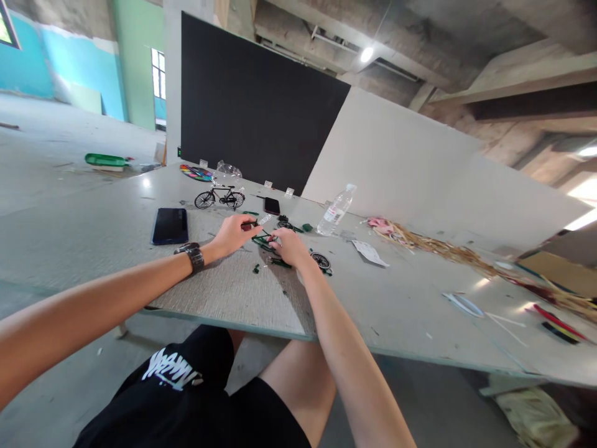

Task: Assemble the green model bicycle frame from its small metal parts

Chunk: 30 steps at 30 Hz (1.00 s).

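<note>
My left hand point(234, 233), with a dark watch point(193, 256) on its wrist, is closed in a pinch above the table. A small dark piece shows at its fingertips, too small to name. My right hand point(290, 246) has its fingers closed on a green model bicycle frame point(262, 241), just right of the left hand. Close by lie a small spoked wheel point(321, 261), a tiny green part point(256, 269) and dark model parts point(285, 223). Behind the hands, an assembled black model bicycle point(220, 197) stands upright.
A tablet-like dark device point(170, 225) lies left, a phone point(271, 206) behind the hands. A water bottle point(336, 210) stands tilted in view, near a paper sheet point(369, 253). Straw-like strands point(433, 242) lie along the back right. The table's front edge point(242, 323) runs before my legs.
</note>
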Each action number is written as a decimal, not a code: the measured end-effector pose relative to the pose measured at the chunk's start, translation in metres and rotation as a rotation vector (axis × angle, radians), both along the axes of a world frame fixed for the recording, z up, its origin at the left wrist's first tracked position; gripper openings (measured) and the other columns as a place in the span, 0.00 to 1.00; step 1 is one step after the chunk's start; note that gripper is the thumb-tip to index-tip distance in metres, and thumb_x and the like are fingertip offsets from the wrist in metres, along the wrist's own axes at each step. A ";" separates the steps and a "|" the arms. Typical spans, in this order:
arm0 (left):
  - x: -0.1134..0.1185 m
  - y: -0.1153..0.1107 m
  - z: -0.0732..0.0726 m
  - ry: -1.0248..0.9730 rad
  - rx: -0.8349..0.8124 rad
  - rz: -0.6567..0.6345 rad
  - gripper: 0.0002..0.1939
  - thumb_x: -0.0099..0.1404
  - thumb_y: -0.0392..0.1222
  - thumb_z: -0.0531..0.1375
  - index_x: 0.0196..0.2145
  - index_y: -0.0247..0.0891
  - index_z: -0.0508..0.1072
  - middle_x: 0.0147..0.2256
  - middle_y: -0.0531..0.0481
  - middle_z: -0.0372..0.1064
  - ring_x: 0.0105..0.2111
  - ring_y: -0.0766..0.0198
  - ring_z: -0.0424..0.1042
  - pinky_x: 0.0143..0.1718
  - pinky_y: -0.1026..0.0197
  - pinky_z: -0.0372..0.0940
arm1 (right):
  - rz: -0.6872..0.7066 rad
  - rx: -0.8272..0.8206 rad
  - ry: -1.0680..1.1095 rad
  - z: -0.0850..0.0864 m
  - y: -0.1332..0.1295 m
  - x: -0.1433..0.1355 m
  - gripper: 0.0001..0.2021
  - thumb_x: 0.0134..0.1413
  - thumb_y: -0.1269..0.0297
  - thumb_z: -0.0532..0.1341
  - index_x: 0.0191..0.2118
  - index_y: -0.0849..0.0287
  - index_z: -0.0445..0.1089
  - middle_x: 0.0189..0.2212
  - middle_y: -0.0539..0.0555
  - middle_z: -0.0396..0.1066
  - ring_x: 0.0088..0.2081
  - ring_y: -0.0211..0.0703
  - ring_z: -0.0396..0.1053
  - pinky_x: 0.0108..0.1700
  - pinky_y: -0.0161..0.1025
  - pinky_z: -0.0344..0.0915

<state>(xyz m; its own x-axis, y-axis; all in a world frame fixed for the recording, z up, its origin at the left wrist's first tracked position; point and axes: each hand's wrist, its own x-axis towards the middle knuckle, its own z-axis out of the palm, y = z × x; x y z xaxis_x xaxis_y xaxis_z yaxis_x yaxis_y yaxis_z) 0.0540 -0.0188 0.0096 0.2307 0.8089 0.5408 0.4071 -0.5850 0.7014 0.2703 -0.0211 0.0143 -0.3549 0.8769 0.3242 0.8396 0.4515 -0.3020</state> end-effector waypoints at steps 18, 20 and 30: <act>-0.001 -0.003 0.002 -0.016 -0.031 -0.042 0.17 0.65 0.57 0.60 0.31 0.41 0.74 0.29 0.51 0.72 0.30 0.59 0.64 0.33 0.56 0.57 | 0.088 -0.018 0.447 0.017 -0.005 0.005 0.15 0.65 0.57 0.59 0.51 0.57 0.76 0.37 0.56 0.80 0.34 0.44 0.77 0.41 0.42 0.73; -0.001 -0.004 0.003 -0.025 -0.034 -0.041 0.17 0.65 0.58 0.60 0.30 0.41 0.73 0.28 0.51 0.71 0.29 0.59 0.64 0.33 0.56 0.57 | 0.119 -0.036 0.488 0.016 -0.005 0.003 0.15 0.63 0.57 0.61 0.51 0.57 0.76 0.38 0.57 0.80 0.37 0.45 0.77 0.43 0.43 0.73; 0.001 0.000 0.000 -0.060 -0.037 -0.056 0.19 0.63 0.60 0.61 0.27 0.42 0.73 0.25 0.52 0.67 0.27 0.59 0.60 0.30 0.56 0.53 | 0.175 -0.097 0.545 0.021 -0.008 0.003 0.20 0.60 0.49 0.64 0.49 0.59 0.79 0.38 0.57 0.80 0.37 0.48 0.76 0.43 0.46 0.73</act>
